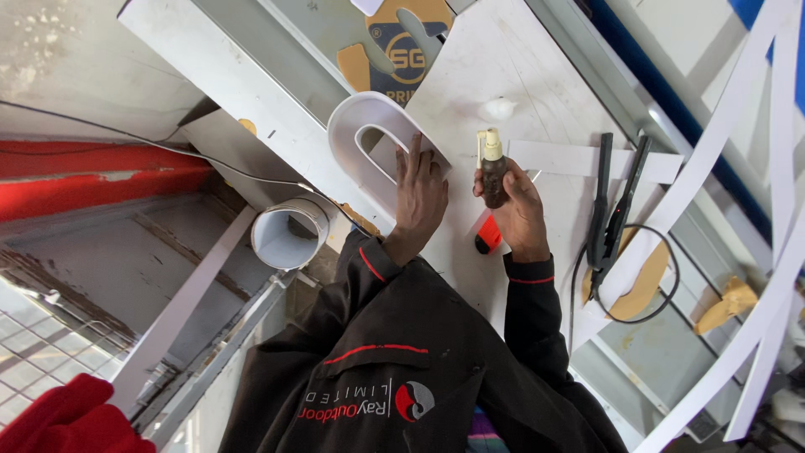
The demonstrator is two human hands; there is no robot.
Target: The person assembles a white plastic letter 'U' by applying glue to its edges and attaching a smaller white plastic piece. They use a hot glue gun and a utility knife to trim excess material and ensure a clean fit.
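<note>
Bare board (495,75) ahead open; black tongs (610,210) block right; white letter (369,138) left.

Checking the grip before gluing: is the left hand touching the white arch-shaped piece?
Touching. The head view shows the left hand with fingers lying flat on the white arch-shaped piece.

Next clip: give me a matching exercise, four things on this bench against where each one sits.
Things:
1. brown bottle
2. white U-shaped piece
3. black hair straightener
4. roll of white strip

Places:
A. below the bench edge
B. under the left hand
C. in the right hand
D. beside the right hand, on the white board

Pairs: 1-C, 2-B, 3-D, 4-A
</note>
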